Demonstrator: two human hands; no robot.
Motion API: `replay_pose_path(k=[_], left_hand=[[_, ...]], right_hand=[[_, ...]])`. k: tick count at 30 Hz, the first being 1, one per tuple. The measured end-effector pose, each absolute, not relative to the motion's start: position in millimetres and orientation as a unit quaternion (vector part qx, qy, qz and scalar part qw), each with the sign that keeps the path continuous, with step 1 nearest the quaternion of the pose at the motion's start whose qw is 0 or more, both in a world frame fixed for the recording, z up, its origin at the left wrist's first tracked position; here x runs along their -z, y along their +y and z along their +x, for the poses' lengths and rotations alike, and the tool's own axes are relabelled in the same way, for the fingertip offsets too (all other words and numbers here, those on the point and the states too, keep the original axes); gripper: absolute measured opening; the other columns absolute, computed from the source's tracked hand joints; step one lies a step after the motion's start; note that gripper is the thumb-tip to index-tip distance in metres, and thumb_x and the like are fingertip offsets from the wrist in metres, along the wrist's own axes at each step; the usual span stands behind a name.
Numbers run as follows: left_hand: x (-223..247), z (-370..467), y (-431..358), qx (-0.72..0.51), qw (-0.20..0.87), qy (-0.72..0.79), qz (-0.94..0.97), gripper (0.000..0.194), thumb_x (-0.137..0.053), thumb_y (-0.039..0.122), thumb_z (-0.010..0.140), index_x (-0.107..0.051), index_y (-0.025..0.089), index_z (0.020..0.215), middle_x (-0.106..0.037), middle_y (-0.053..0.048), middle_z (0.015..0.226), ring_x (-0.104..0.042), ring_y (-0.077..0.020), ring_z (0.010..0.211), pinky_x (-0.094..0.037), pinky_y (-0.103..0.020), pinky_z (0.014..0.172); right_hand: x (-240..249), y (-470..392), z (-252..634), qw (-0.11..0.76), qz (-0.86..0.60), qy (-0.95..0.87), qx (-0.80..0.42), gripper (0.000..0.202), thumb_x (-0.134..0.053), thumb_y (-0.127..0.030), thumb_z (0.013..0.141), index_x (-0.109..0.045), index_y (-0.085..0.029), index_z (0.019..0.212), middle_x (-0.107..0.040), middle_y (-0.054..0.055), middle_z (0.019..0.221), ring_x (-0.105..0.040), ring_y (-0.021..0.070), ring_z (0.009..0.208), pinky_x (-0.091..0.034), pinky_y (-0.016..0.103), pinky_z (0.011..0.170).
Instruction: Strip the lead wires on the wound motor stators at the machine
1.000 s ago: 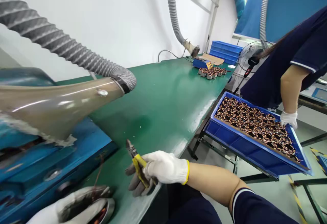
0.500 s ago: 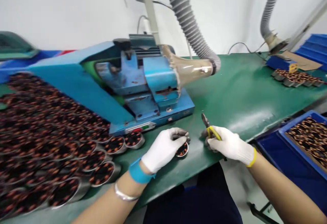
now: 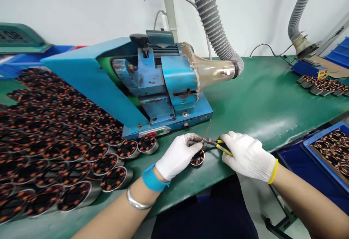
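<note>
"On the head view — what can you make out?"
"My distant feed shows the left hand (image 3: 177,155), in white knit, curled round a short metal ring (image 3: 197,158) with coppery coils, over the glossy green bench (image 3: 253,97)."
"And the right hand (image 3: 247,155)?"
"Wrapped round yellow-handled pliers (image 3: 218,145) — their dark steel nose right by the left fingertips."

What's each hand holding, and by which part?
The right hand holds pliers by the yellow handles; the left hand holds a copper-wound ring, apparently by its far edge.

The left grip (image 3: 178,154) holds a wound ring (image 3: 198,158), the right grip (image 3: 247,155) yellow-handled pliers (image 3: 219,146).
</note>
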State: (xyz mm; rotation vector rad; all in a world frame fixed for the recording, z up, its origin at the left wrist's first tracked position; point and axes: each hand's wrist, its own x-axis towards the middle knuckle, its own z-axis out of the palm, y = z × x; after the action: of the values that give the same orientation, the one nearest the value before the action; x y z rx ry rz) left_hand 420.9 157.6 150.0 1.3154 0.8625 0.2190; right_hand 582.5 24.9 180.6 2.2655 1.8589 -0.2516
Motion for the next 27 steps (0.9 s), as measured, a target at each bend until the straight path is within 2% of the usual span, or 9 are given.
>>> replay_pose_path(k=[7, 11, 13, 15, 17, 19, 22, 24, 27], left_hand=[[-150.5, 420.6, 158.1, -0.096, 0.709, 0.385, 0.584, 0.030, -0.070, 0.037, 0.066, -0.065, 0.014, 0.086, -0.074, -0.009, 0.087, -0.069, -0.0243, 0.083, -0.053, -0.038, 0.081], [-145.5, 421.5, 156.8, -0.093, 0.700, 0.381, 0.597, 0.030, -0.068, 0.039, 0.067, -0.064, 0.015, 0.084, -0.073, -0.009, 0.081, -0.069, -0.0245, 0.080, -0.052, -0.038, 0.078], [-143.1, 421.5, 156.4, -0.095, 0.696, 0.380, 0.602, 0.032, -0.068, 0.040, 0.068, -0.063, 0.014, 0.086, -0.073, -0.011, 0.085, -0.069, -0.0255, 0.083, -0.053, -0.040, 0.081], [-144.5, 419.1, 157.8, -0.099, 0.683, 0.383, 0.615, 0.041, -0.067, 0.040, 0.068, -0.063, 0.012, 0.098, -0.073, -0.013, 0.096, -0.069, -0.0273, 0.093, -0.053, -0.041, 0.086], [-151.2, 412.9, 162.2, -0.077, 0.636, 0.388, 0.663, 0.058, -0.068, 0.040, 0.067, -0.058, 0.011, 0.116, -0.069, -0.015, 0.114, -0.066, -0.0289, 0.105, -0.052, -0.042, 0.091], [-160.7, 403.1, 168.5, -0.019, 0.543, 0.369, 0.754, 0.080, -0.074, 0.042, 0.060, -0.051, 0.013, 0.131, -0.061, -0.015, 0.130, -0.059, -0.0317, 0.117, -0.049, -0.044, 0.100], [-169.0, 388.4, 175.5, 0.057, 0.356, 0.284, 0.888, 0.104, -0.084, 0.043, 0.040, -0.052, 0.015, 0.135, -0.053, -0.015, 0.138, -0.050, -0.0385, 0.125, -0.041, -0.048, 0.108], [-165.8, 383.5, 175.4, 0.070, 0.275, 0.240, 0.928, 0.108, -0.085, 0.042, 0.036, -0.053, 0.016, 0.136, -0.051, -0.016, 0.140, -0.047, -0.0413, 0.126, -0.040, -0.051, 0.107], [-152.6, 385.6, 169.6, 0.045, 0.250, 0.225, 0.941, 0.089, -0.080, 0.040, 0.050, -0.056, 0.020, 0.134, -0.049, -0.014, 0.143, -0.047, -0.0397, 0.127, -0.041, -0.052, 0.105]], right_hand=[[-178.7, 32.2, 585.5, 0.077, 0.758, 0.637, 0.117, 0.031, -0.047, -0.043, 0.088, -0.055, -0.023, 0.110, -0.060, 0.006, 0.098, -0.062, 0.0270, 0.087, -0.029, 0.031, 0.058], [-176.0, 36.1, 587.3, 0.066, 0.766, 0.616, 0.170, 0.022, -0.046, -0.041, 0.090, -0.058, -0.025, 0.101, -0.065, 0.002, 0.091, -0.065, 0.0243, 0.084, -0.027, 0.029, 0.056], [-173.6, 34.4, 589.7, 0.076, 0.774, 0.603, 0.177, 0.022, -0.046, -0.042, 0.090, -0.058, -0.025, 0.097, -0.066, 0.002, 0.088, -0.065, 0.0235, 0.082, -0.027, 0.028, 0.055], [-169.8, 29.3, 595.8, 0.093, 0.796, 0.580, 0.142, 0.028, -0.045, -0.047, 0.091, -0.058, -0.024, 0.099, -0.065, 0.004, 0.090, -0.065, 0.0237, 0.080, -0.028, 0.028, 0.055], [-164.2, 22.2, 606.3, 0.105, 0.826, 0.548, 0.076, 0.035, -0.044, -0.053, 0.092, -0.058, -0.023, 0.102, -0.063, 0.006, 0.092, -0.063, 0.0245, 0.077, -0.030, 0.029, 0.054], [-157.5, 15.0, 619.5, 0.105, 0.843, 0.528, 0.007, 0.040, -0.046, -0.058, 0.090, -0.059, -0.022, 0.104, -0.060, 0.008, 0.092, -0.062, 0.0267, 0.078, -0.034, 0.030, 0.055], [-148.0, 6.1, 633.9, 0.072, 0.838, 0.539, -0.036, 0.044, -0.051, -0.058, 0.088, -0.060, -0.019, 0.108, -0.060, 0.011, 0.097, -0.060, 0.0307, 0.085, -0.043, 0.037, 0.065], [-142.9, 0.1, 631.7, 0.011, 0.831, 0.554, -0.054, 0.051, -0.057, -0.056, 0.085, -0.058, -0.015, 0.116, -0.059, 0.016, 0.110, -0.058, 0.0345, 0.097, -0.046, 0.045, 0.079], [-135.3, -9.6, 604.5, -0.150, 0.796, 0.582, -0.070, 0.058, -0.065, -0.048, 0.080, -0.053, -0.011, 0.124, -0.053, 0.020, 0.129, -0.050, 0.0358, 0.118, -0.042, 0.050, 0.099]])
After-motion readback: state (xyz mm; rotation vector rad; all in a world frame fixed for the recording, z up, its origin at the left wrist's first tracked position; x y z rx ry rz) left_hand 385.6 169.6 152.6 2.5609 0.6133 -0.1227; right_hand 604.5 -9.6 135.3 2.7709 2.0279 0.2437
